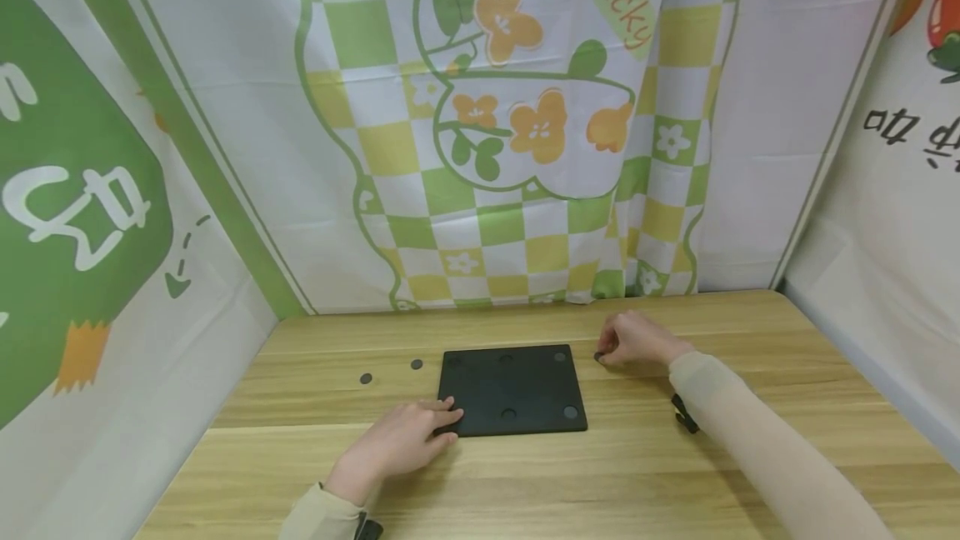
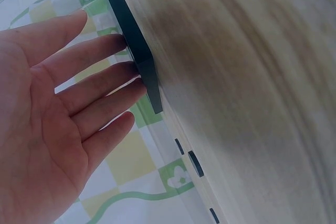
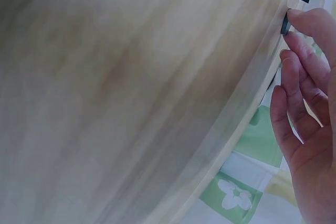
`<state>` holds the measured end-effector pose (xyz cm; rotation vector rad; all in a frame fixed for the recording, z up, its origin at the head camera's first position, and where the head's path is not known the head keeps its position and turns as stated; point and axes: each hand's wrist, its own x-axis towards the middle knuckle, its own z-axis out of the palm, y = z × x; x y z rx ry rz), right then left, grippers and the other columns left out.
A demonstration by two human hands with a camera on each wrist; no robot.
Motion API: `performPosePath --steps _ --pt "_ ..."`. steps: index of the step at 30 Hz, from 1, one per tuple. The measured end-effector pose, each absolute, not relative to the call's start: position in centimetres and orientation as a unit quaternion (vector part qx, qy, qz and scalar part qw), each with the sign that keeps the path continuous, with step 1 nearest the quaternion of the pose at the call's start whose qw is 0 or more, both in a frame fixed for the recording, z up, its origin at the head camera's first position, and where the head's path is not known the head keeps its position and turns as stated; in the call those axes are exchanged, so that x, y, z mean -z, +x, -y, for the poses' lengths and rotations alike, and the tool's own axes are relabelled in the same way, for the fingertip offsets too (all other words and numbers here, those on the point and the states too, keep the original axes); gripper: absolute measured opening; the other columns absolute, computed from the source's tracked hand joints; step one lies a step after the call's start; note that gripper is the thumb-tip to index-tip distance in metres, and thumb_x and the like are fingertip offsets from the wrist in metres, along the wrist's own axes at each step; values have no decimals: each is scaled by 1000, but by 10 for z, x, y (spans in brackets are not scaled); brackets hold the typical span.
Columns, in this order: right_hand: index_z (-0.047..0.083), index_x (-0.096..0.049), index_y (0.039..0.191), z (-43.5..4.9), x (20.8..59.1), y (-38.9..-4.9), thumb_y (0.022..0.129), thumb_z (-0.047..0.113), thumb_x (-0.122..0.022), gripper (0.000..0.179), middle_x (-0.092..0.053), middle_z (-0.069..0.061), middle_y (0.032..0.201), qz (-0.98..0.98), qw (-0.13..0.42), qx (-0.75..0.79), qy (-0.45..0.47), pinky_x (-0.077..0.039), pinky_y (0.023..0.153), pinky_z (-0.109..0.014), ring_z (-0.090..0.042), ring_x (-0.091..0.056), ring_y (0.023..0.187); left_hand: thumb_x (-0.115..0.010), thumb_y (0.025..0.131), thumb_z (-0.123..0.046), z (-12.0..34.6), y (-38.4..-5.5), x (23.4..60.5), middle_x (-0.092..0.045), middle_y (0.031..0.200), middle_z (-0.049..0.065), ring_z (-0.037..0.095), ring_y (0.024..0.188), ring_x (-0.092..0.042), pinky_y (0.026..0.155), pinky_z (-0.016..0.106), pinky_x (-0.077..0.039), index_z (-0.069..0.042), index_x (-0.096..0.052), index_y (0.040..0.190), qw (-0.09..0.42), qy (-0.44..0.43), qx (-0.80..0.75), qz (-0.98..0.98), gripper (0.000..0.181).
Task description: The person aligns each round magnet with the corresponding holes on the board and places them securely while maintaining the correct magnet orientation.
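Note:
A black rectangular board (image 1: 517,390) with round recesses lies flat on the table. Grey discs fill its two right-hand recesses: one at the far corner (image 1: 560,357), one at the near corner (image 1: 571,412). My left hand (image 1: 405,437) rests its extended fingers on the board's left edge, covering the near left corner. Just right of the board, my right hand (image 1: 636,338) pinches a small dark disc (image 3: 285,23) between thumb and forefinger, low over the table. Left of the board lie two loose dark discs, one nearer (image 1: 366,378) and one farther (image 1: 416,364).
The wooden table (image 1: 675,473) backs onto a printed curtain (image 1: 480,232) with green and yellow checks. Printed cloth walls stand on the left (image 1: 225,290) and right (image 1: 847,257). Dark straps show at both wrists.

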<state>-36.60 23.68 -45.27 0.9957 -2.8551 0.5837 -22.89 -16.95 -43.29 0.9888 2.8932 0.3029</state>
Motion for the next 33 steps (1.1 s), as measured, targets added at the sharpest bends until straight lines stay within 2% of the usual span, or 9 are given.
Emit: performPosePath --steps 20,33 --pt "18 -71 76 -226 452 -366 73 23 -80 11 -65 10 73 917 33 -223 329 -48 58 -17 2 -55 63 -57 95 -29 169 -227 431 -55 136 13 32 122 -54 98 49 -46 -11 -60 129 26 326 -99 -940 39" --pt "16 -72 77 -217 447 -366 72 19 -79 9 -66 7 75 908 45 -232 345 -50 59 -17 2 -57 64 -57 95 -29 169 -226 430 -55 135 13 32 122 -55 96 48 -47 -11 -61 129 29 325 -102 -940 38"
